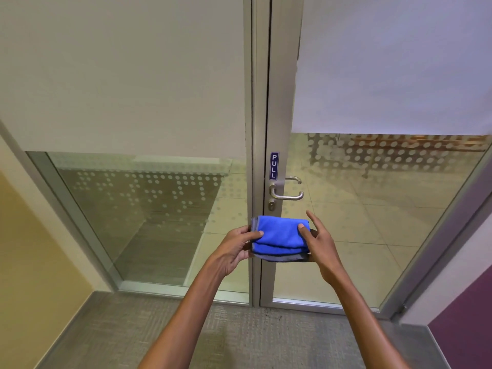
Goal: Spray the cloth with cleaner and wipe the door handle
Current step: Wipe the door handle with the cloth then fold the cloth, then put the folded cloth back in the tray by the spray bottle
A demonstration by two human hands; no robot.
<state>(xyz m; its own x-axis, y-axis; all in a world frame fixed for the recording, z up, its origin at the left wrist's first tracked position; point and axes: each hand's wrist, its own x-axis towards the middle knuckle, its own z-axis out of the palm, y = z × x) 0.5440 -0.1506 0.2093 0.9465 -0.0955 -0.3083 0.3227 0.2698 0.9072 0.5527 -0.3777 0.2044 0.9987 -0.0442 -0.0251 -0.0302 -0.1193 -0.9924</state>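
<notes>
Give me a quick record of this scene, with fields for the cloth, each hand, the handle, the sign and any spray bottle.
cloth: blue cloth, folded, held below the door handle, not touching it
left hand: left hand grips the cloth's left edge
right hand: right hand holds the right edge, forefinger raised
door handle: door handle, metal lever, untouched
sign: PULL sign above the handle
spray bottle: none in view

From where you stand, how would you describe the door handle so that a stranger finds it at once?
Look at the glass door on the right and follow its grey metal frame down to the blue PULL sign. Just below it sits the door handle, a silver lever pointing right, above the keyhole and the blue cloth.
</notes>
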